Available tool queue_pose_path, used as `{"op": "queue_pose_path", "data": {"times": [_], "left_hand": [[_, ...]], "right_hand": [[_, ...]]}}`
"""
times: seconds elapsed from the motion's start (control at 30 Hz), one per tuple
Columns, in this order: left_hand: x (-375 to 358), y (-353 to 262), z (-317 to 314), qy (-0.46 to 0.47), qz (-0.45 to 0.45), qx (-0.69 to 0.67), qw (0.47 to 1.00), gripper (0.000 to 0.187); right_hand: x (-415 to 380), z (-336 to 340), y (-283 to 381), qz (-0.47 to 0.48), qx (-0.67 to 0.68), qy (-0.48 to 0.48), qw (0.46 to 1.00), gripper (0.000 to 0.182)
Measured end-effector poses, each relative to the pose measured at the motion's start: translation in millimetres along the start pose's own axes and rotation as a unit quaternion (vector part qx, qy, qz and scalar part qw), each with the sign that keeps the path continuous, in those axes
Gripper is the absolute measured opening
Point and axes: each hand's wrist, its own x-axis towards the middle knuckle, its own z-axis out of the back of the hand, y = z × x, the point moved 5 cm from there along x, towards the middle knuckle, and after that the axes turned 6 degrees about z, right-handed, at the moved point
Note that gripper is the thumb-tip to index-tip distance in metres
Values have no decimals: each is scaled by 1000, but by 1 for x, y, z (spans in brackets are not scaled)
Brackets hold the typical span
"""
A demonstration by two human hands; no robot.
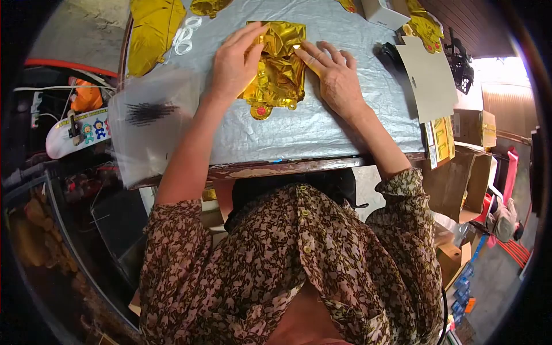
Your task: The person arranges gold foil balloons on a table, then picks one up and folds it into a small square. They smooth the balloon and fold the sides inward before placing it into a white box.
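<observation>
A shiny gold foil piece, creased and folded, lies flat on the silvery cloth of the table. On its left edge rests my left hand, fingers stretched out and pointing up along the foil. My right hand lies at the foil's right edge, fingers spread, with the index fingertip touching the foil. A small tab with a red mark sticks out at the foil's lower end. Neither hand grips anything.
More gold foil and white ribbon loops are at the upper left. A clear plastic bag with dark strips covers the left edge. Grey card, a black object and a white box stand right.
</observation>
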Motion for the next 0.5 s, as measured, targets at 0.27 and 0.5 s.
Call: {"op": "queue_pose_path", "data": {"times": [0.27, 0.5], "left_hand": [[-25, 6, 11, 43, 73, 174, 981, 89], [-26, 8, 8, 36, 74, 162, 983, 89]], "right_hand": [[3, -2, 4, 26, -32, 27, 999, 62], [6, -8, 0, 48, 2, 22, 999, 60]]}}
